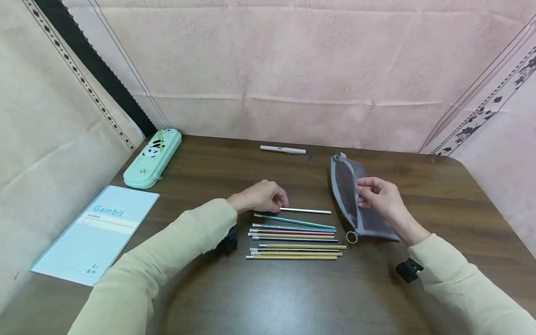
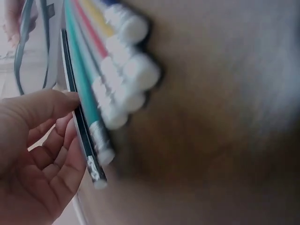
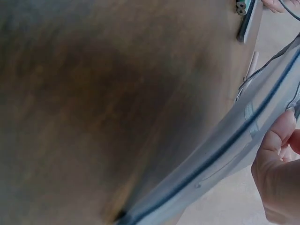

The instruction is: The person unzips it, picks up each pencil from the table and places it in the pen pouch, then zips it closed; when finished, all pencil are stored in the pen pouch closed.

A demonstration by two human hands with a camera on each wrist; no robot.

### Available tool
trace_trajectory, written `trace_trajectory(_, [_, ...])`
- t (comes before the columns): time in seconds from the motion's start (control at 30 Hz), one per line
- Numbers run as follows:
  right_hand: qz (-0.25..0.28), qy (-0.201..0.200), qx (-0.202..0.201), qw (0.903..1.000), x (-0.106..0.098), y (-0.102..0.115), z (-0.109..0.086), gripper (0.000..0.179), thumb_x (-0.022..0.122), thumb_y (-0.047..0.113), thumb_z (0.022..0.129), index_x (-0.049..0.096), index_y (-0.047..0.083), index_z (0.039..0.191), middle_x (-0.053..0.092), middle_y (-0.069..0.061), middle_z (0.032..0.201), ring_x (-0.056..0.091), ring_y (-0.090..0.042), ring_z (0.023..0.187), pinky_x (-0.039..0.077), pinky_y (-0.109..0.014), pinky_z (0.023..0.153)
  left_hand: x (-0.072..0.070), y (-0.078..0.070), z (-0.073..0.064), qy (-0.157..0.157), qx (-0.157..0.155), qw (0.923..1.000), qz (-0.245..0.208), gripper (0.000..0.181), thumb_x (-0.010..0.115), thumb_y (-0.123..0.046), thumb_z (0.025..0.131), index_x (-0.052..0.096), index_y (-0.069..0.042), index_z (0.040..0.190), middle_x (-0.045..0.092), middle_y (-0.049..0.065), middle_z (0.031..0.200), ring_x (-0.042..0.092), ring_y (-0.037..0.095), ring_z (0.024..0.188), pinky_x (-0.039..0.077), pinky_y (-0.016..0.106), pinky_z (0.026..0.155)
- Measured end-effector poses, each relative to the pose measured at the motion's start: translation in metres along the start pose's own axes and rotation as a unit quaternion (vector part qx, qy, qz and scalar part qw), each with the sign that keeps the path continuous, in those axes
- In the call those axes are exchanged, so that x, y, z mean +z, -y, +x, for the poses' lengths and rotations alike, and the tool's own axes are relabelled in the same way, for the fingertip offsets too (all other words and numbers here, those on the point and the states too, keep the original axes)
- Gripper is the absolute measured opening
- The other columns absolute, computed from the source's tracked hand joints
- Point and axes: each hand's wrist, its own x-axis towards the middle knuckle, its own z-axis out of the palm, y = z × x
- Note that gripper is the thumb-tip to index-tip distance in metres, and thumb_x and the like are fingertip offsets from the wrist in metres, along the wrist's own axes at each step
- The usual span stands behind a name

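My left hand pinches a thin pencil near its eraser end. This pencil looks pale in the head view, and dark with a white eraser in the left wrist view. Just nearer to me lies a row of several pencils, teal, red, yellow and dark blue, with their white erasers to the left. Over on the right, my right hand grips the edge of a grey zip pouch between thumb and fingers. The pouch's mouth gapes toward the pencils, and a ring hangs from its zip.
A mint-green pencil case with a panda print sits at the back left. Nearer on that side is a light blue notebook. At the back of the wooden table lies a white pen, and patterned cloth surrounds the table.
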Motion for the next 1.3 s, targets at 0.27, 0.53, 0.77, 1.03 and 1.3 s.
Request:
trace_trajectory(0.27, [0.015,-0.002,0.002,0.9999,0.003,-0.001,0.0,0.028,0.055,0.003,0.093,0.048,-0.013,0.115,0.059,0.009,0.071,0.058,-0.003,0.061,0.055,-0.017,0.057,-0.01,-0.01,0.006,0.024,-0.034,0.9833,-0.177,0.02,0.062,-0.008,0.089,0.066,-0.003,0.108,0.067,0.006,0.093,0.058,0.011,0.078,0.053,0.023,0.072])
trace_trajectory(0.53, [0.02,0.001,0.01,0.9997,0.013,0.0,0.0,0.034,0.054,0.003,0.093,0.045,-0.016,0.12,0.059,0.01,0.072,0.057,-0.002,0.061,0.055,-0.018,0.059,0.018,-0.049,0.038,0.071,-0.123,0.8716,-0.469,0.032,0.057,-0.006,0.093,0.056,0.002,0.124,0.065,0.018,0.114,0.065,0.011,0.08,0.055,0.019,0.07])
trace_trajectory(0.77, [0.017,0.014,0.018,0.9996,0.018,0.006,-0.002,0.039,0.054,0.006,0.094,0.043,-0.017,0.125,0.06,0.009,0.073,0.058,-0.001,0.063,0.055,-0.018,0.061,0.036,-0.075,0.059,0.038,-0.146,0.8243,-0.546,0.043,0.055,0.001,0.093,0.046,0.003,0.134,0.059,0.022,0.123,0.059,0.028,0.113,0.048,0.035,0.096])
trace_trajectory(1.03, [0.02,0.029,0.016,0.9992,0.023,0.008,-0.003,0.038,0.053,0.005,0.094,0.043,-0.017,0.123,0.06,0.006,0.074,0.059,-0.002,0.063,0.056,-0.018,0.061,0.05,-0.09,0.07,-0.023,-0.146,0.8176,-0.557,0.047,0.055,0.005,0.091,0.041,0.006,0.136,0.058,0.023,0.125,0.057,0.031,0.114,0.051,0.034,0.092])
trace_trajectory(1.3, [0.014,0.015,0.016,0.9997,0.021,0.008,-0.002,0.038,0.054,0.006,0.094,0.045,-0.016,0.123,0.059,0.007,0.073,0.058,-0.002,0.062,0.055,-0.018,0.06,0.042,-0.082,0.059,0.002,-0.107,0.8465,-0.522,0.044,0.054,0.003,0.092,0.044,0.005,0.135,0.058,0.023,0.124,0.059,0.031,0.112,0.05,0.035,0.093])
